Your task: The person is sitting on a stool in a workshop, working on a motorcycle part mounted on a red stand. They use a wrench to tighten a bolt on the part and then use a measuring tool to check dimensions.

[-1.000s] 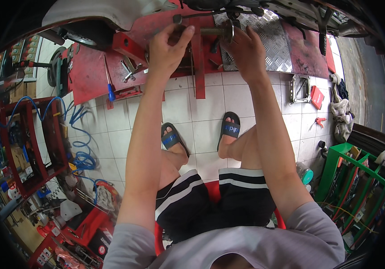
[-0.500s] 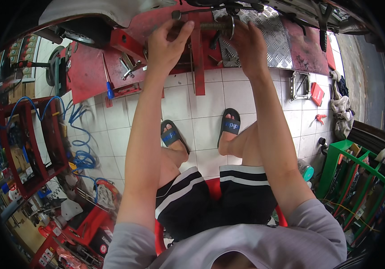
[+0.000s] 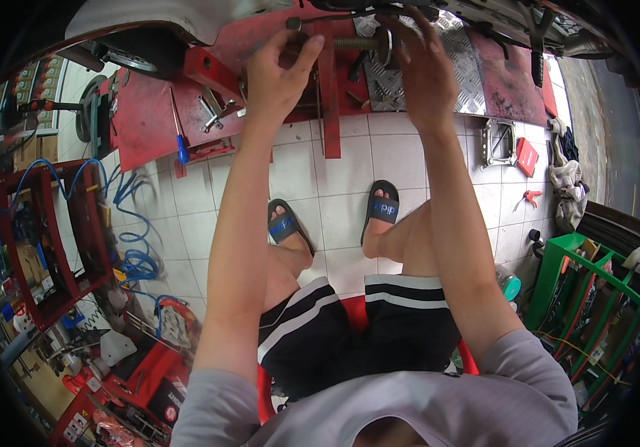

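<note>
At the top of the view, below the motorcycle (image 3: 260, 22), a thick threaded rod (image 3: 353, 43) lies sideways between my hands. A round metal disc (image 3: 386, 46) sits near its right end. My left hand (image 3: 279, 71) is closed around the left end, thumb and fingers curled about a part I cannot fully make out. Beside the disc, my right hand (image 3: 426, 78) is open, with its fingers stretched upward and apart; whether they touch the disc I cannot tell.
Below the hands runs a red lift platform (image 3: 149, 123) with a metal tread plate (image 3: 439, 71), a blue-handled screwdriver (image 3: 182, 149) and wrenches (image 3: 212, 115). A red upright bar (image 3: 331, 112) stands in front. Blue air hose (image 3: 137, 264) coils at left; a green rack (image 3: 558, 272) stands right.
My right hand has turned and its fingers have straightened upward beside the disc. My left hand and the threaded rod have stayed in nearly the same place.
</note>
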Action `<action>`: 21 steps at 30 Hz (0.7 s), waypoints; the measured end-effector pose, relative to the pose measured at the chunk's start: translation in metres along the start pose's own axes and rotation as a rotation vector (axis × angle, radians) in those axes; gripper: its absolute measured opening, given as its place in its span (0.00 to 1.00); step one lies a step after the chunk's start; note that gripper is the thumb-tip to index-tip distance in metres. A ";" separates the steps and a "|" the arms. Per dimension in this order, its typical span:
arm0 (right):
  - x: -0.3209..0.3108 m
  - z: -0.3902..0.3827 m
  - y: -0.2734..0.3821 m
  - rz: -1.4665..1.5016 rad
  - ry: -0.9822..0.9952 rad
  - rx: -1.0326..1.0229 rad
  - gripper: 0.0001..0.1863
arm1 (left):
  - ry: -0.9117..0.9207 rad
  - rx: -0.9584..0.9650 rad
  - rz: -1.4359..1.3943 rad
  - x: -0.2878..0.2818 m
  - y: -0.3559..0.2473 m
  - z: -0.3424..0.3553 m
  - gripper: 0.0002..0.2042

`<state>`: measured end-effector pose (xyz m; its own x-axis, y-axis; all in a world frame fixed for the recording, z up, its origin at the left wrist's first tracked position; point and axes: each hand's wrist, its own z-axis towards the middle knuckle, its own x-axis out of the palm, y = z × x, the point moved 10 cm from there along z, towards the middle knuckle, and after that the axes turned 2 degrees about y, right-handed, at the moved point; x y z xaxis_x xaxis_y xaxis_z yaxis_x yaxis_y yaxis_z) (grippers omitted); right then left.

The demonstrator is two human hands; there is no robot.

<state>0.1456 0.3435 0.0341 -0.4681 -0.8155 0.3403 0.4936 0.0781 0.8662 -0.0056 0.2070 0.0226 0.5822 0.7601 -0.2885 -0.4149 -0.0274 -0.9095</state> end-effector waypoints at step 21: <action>-0.040 0.003 -0.005 0.292 -0.046 0.014 0.34 | 0.024 -0.015 -0.073 0.009 0.007 0.001 0.19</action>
<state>0.1603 0.3774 0.0172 -0.3401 -0.7307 0.5920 0.6025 0.3140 0.7337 -0.0044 0.2143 0.0144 0.6276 0.7445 -0.2279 -0.3602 0.0181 -0.9327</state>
